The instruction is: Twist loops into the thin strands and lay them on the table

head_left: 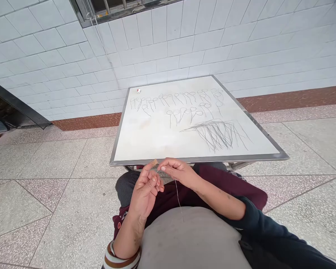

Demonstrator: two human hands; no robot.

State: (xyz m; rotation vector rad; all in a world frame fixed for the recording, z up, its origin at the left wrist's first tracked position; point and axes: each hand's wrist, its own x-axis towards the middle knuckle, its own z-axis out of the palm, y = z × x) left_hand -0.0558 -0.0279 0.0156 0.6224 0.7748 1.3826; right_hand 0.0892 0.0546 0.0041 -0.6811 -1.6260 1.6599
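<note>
Both hands meet above my lap, just in front of the near edge of a white table (151,140). My left hand (148,186) has a tan wrap (154,163) on its index fingertip, and its thumb and fingers pinch a thin wire. My right hand (177,171) pinches the same wire (178,198), whose tail hangs down over my grey top. On the table lie rows of looped wire pieces (190,111) with tails and, nearer me at the right, a loose pile of dark straight wires (221,134).
A small red and white object (139,90) sits at the table's far left corner. Behind the table stands a white tiled wall (156,56) with a barred window. The table has a grey metal rim (198,160). Speckled floor tiles (86,209) surround it.
</note>
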